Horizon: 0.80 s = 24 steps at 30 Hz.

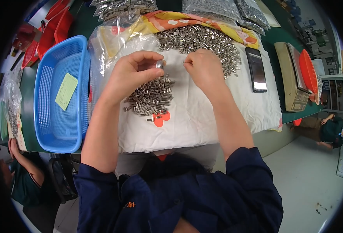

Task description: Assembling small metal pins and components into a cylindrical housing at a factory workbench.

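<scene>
Between the thumb and fingers of my left hand (129,73) is a small round metal ring (159,64), held above the cloth. My right hand (206,70) is closed in a pinch just to its right, apart from the ring; a thin dark tip shows at the fingers, too small to name. Below my left hand lies a small pile of short metal cylinders (150,97) on the white cloth (191,116). Behind my right hand spreads a larger heap of similar cylinders (194,38).
A blue plastic basket (41,97) with a paper slip stands at the left. A phone (256,70) lies on the right of the cloth, with a beige scale (290,77) beyond. Filled plastic bags (212,11) sit at the back. A co-worker's hand (13,147) is at far left.
</scene>
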Tool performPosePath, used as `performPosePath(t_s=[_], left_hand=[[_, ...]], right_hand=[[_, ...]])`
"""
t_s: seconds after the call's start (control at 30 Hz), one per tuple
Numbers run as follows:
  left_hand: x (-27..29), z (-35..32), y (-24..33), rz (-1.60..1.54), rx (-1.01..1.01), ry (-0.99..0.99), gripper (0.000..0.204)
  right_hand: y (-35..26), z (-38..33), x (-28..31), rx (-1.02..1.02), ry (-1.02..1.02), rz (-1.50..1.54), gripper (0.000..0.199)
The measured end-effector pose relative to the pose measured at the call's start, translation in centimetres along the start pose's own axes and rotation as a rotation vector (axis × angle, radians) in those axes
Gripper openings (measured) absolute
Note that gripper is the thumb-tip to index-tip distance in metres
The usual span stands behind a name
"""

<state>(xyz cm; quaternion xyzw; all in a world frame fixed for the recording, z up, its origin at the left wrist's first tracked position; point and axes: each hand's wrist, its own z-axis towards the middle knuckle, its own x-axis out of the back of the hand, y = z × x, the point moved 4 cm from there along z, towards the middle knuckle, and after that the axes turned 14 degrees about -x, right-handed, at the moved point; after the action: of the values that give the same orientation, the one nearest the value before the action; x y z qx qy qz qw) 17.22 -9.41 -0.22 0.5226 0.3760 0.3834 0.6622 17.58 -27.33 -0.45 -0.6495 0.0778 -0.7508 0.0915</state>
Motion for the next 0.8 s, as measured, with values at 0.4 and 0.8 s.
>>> performPosePath(t_s=[0.4, 0.8], left_hand=[[-0.4, 0.1, -1.0, 0.015, -0.029, 0.011, 0.030], [-0.9, 0.0, -0.8, 0.109, -0.007, -0.010, 0.030]], right_hand=[[-2.9, -1.1, 1.4, 0.033, -0.215, 0.619, 0.010], [-3.9, -1.9, 2.2, 0.368, 0.187, 0.369, 0.011]])
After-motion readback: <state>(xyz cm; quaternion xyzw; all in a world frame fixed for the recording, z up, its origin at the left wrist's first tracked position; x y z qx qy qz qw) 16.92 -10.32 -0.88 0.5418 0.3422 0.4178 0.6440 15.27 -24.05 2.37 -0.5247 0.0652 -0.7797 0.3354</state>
